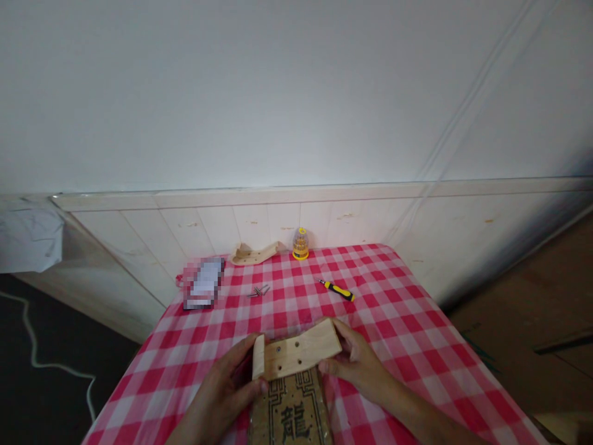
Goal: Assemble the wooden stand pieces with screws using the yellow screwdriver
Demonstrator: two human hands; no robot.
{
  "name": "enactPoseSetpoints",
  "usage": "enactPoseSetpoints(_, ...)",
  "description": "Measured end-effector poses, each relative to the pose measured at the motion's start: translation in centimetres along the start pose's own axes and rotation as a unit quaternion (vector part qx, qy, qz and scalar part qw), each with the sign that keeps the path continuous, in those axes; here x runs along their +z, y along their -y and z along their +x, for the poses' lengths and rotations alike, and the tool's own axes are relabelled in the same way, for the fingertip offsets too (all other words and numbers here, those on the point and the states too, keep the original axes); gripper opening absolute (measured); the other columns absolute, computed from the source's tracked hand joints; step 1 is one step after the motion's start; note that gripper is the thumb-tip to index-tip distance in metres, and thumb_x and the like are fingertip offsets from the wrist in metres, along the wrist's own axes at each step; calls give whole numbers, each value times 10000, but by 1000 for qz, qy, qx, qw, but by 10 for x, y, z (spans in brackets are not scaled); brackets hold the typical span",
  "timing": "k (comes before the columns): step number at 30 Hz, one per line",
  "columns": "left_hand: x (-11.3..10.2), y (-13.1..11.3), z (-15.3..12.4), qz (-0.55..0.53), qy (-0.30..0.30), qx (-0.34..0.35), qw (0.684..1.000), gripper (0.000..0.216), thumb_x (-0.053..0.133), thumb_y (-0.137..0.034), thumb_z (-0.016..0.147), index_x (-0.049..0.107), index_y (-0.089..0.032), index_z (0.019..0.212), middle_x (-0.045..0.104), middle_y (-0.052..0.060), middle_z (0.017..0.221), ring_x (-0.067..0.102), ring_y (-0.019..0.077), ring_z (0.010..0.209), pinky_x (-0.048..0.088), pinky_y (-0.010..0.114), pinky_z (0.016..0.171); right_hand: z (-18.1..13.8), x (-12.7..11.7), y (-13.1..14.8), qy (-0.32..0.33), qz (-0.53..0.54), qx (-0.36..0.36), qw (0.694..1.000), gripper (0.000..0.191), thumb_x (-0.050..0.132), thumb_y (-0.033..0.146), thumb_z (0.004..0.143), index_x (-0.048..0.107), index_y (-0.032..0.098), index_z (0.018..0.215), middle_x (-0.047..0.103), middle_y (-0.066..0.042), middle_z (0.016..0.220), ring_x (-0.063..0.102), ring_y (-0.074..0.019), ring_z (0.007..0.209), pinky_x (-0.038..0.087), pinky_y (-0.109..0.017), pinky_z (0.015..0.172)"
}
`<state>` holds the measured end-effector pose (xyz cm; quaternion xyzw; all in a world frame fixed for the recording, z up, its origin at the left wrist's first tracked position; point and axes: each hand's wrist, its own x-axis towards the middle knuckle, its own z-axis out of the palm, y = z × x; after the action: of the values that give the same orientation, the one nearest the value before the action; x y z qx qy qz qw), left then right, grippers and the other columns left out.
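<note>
A pale curved wooden piece with several small holes lies across the far end of a brown board marked with black line patterns and a large Chinese character. My left hand grips its raised left end, thumb in front and fingers behind. At the other end, my right hand pinches the piece between thumb and fingers. One hole looks lighter inside, perhaps holding a screw, though it is too small to be sure. Several loose screws and a yellow-and-black screwdriver lie beyond the board.
A second curved wooden piece rests by the wall, beside a yellow-based bit case. A blurred-out phone-like slab lies at the table's left edge. The red-and-white checked tablecloth reaches the white panelled wall.
</note>
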<state>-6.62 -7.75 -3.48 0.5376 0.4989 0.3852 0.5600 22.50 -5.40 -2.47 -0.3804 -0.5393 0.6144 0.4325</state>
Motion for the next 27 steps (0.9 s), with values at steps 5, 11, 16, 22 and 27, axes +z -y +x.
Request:
enactPoseSetpoints(5, -1, -1, 0, 11, 12, -1, 1000, 615, 833, -401, 789, 662, -299, 1370, 601, 65, 1509, 489, 358, 1454, 412, 525, 1213, -1, 0, 0, -8, -19, 7, 1000, 562, 913, 537, 683, 681, 236, 1096, 715, -47, 1033, 674, -249, 975, 537, -358, 852)
enactPoseSetpoints(11, -2, -4, -1, 51, 31, 10, 998, 641, 780, -415, 849, 591, -306, 1451, 543, 63, 1564, 441, 343, 1490, 390, 511, 1228, -2, 1, 1, -4, -5, 13, 1000, 575, 936, 504, 661, 680, 230, 1097, 718, -42, 1030, 672, -243, 973, 524, -340, 839)
enactPoseSetpoints(16, -1, -2, -5, 54, 24, -2, 998, 639, 733, -438, 893, 551, -297, 1489, 488, 88, 1605, 432, 346, 1495, 379, 535, 1231, -1, -1, -1, -9, -8, 11, 1000, 559, 944, 471, 666, 680, 227, 1094, 713, -31, 1017, 666, -230, 962, 508, -322, 832)
enactPoseSetpoints(22, -2, 6, -5, 60, 13, -1, 998, 621, 737, -442, 889, 568, -313, 1472, 497, 78, 1601, 417, 351, 1504, 350, 549, 1245, -2, -1, -1, -15, -8, 15, 1000, 568, 955, 476, 648, 682, 224, 1077, 706, -29, 1011, 665, -231, 965, 517, -320, 830)
enactPoseSetpoints(27, 0, 4, -5, 51, 15, -7, 999, 611, 745, -443, 876, 583, -333, 1455, 498, 61, 1600, 412, 351, 1507, 356, 542, 1241, -2, 0, -1, -18, -4, 17, 1000, 569, 959, 477, 638, 680, 223, 1064, 705, -25, 1001, 664, -226, 949, 517, -311, 814)
